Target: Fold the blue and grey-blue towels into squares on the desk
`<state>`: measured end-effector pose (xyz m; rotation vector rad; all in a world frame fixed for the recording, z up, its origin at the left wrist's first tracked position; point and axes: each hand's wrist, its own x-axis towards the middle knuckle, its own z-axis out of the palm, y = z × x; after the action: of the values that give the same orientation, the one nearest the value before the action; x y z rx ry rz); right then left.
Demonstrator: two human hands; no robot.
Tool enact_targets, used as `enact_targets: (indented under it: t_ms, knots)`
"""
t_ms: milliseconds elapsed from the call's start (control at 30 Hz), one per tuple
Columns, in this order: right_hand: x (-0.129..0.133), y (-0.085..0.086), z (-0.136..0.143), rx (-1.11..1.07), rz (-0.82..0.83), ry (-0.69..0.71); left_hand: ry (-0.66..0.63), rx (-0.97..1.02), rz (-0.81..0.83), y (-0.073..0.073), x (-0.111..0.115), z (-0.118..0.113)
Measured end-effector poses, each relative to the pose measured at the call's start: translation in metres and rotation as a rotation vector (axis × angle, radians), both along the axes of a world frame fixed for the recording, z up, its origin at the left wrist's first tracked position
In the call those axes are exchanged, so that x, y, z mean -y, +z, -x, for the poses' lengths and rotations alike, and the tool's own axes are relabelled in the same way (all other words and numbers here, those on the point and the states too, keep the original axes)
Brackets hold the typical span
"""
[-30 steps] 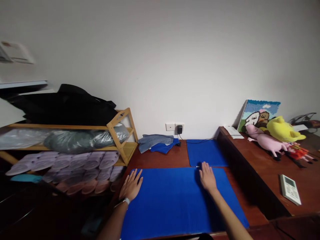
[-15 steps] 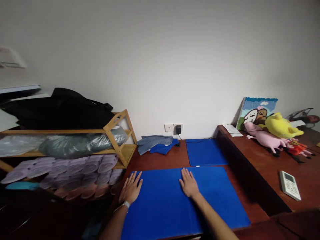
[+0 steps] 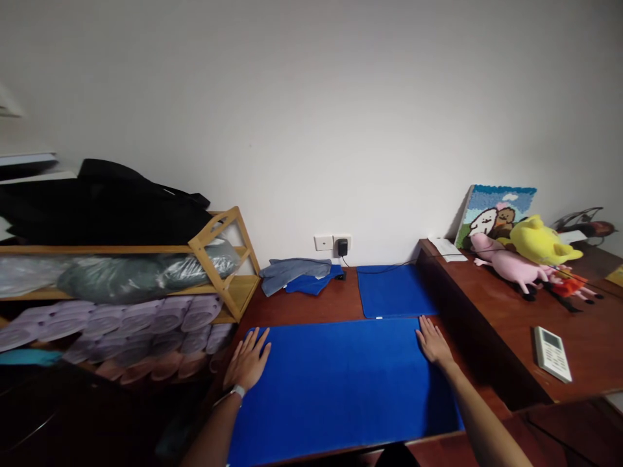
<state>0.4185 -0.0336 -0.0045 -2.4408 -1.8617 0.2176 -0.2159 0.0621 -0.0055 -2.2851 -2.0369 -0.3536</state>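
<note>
A large blue cloth (image 3: 335, 383) lies spread flat on the reddish-brown table (image 3: 311, 310). On its far left corner rests my left hand (image 3: 248, 360), fingers spread, with a watch at the wrist. My right hand (image 3: 435, 340) lies flat near the far right corner of the same cloth, fingers stretched out. Neither hand holds anything. Just behind the large cloth is a smaller blue cloth (image 3: 395, 291), also flat. Further left, near the wall, a crumpled grey-blue cloth (image 3: 289, 272) partly covers another blue cloth (image 3: 311, 284).
A wooden rack (image 3: 238, 298) with purple slippers (image 3: 160, 314) and a black bag (image 3: 102, 211) stands left. On the higher right surface (image 3: 491, 305) are a white remote (image 3: 551, 353), plush toys (image 3: 516, 263) and a picture (image 3: 499, 214). A black plug (image 3: 342, 247) with a cable is at the wall.
My right hand has slid right, from the middle of the large cloth's far edge to its far right corner. My left hand stays at the left corner. The view has shifted slightly.
</note>
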Motion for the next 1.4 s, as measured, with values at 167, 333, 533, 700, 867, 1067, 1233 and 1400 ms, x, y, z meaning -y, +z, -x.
enact_targets:
  t_ms: [167, 333, 533, 700, 867, 1067, 1233, 1400]
  knots:
    - [0.0, 0.012, 0.019, 0.077, -0.017, -0.06, 0.0, -0.019, 0.0, 0.007, 0.006, -0.004]
    - [-0.012, 0.032, 0.122, 0.02, -0.193, 0.048, -0.006, 0.001, 0.002, 0.011, 0.008, -0.006]
    - [-0.028, 0.043, 0.311, -0.221, -0.167, 0.451, 0.001, 0.017, 0.001, 0.011, 0.009, -0.006]
    - [-0.033, 0.04, 0.325, -0.248, -0.086, 0.48, -0.017, 0.021, -0.018, 0.006, 0.008, -0.003]
    - [-0.015, 0.027, 0.202, -0.149, -0.061, 0.27, -0.019, 0.023, -0.03, 0.003, 0.007, -0.001]
    - [0.008, 0.005, 0.04, -0.013, -0.06, -0.099, -0.007, 0.038, 0.03, 0.007, 0.005, 0.0]
    - [0.025, 0.012, 0.004, -0.014, -0.127, -0.104, -0.019, 0.082, 0.067, 0.022, 0.006, 0.005]
    - [0.043, 0.025, 0.09, -0.042, -0.266, 0.025, -0.098, 0.122, -0.016, 0.025, 0.047, 0.017]
